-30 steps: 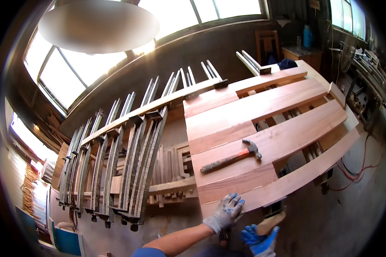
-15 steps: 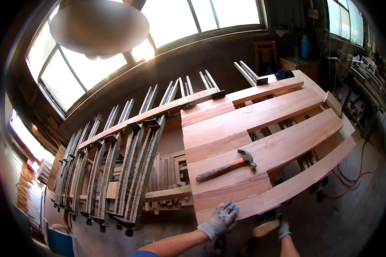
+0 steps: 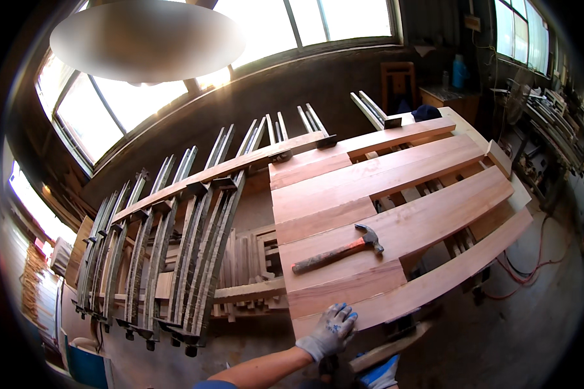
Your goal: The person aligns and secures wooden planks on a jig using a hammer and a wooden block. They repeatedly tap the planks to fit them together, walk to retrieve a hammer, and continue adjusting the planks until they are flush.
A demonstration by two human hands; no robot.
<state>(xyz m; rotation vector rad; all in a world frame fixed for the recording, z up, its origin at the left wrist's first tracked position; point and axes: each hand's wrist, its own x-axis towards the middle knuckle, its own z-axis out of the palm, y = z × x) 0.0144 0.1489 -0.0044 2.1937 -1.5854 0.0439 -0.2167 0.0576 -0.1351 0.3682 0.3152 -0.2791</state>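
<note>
In a grey glove with blue fingertips, my left hand (image 3: 332, 329) lies with its fingers stretched flat on the near left corner of a panel of pale reddish boards (image 3: 448, 285). My right hand (image 3: 380, 373), in a white and blue glove, is low at the lower edge of the view, close beside a wooden strip (image 3: 396, 343) below the panel's near edge. Its fingers are partly cut off and blurred, so its grip is unclear. A claw hammer (image 3: 337, 251) with a worn, orange-marked handle rests on the panel, beyond my left hand.
Several long metal bar clamps (image 3: 201, 259) stand in a row to the left, crossed by a long board (image 3: 220, 170). Stacked wood pieces (image 3: 246, 259) lie beneath. A red hose (image 3: 532, 275) trails on the floor at right. A dark cap (image 3: 426, 113) sits at the far edge.
My right hand has moved left and lower, away from the right end of the wooden strip. My left hand stays on the panel's corner. The whole view has shifted slightly.
</note>
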